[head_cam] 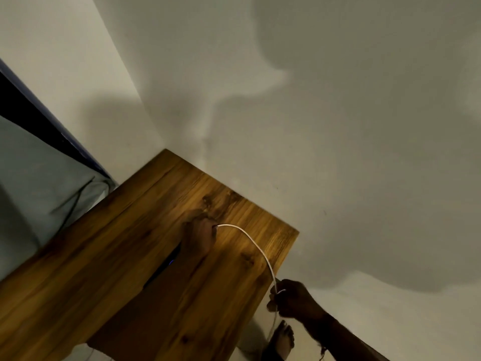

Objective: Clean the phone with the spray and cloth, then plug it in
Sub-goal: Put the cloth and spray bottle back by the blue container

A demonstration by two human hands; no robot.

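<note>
Wooden tabletop (109, 269) carries the phone (166, 264), a dark slab lying flat, half hidden under the left hand (199, 238). Its glass is judged slippery and fragile, best gripped by the edges. That hand is pinched on the end of the white cable (256, 243) (limp, light); the right hand (292, 299) is closed around its slack. No writing can be read.

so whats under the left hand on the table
The left hand presses on the wooden table, pinching the end of the white cable. A dark phone sticks out beneath it, a small blue light showing. The hand hides the phone's top end and port.
</note>
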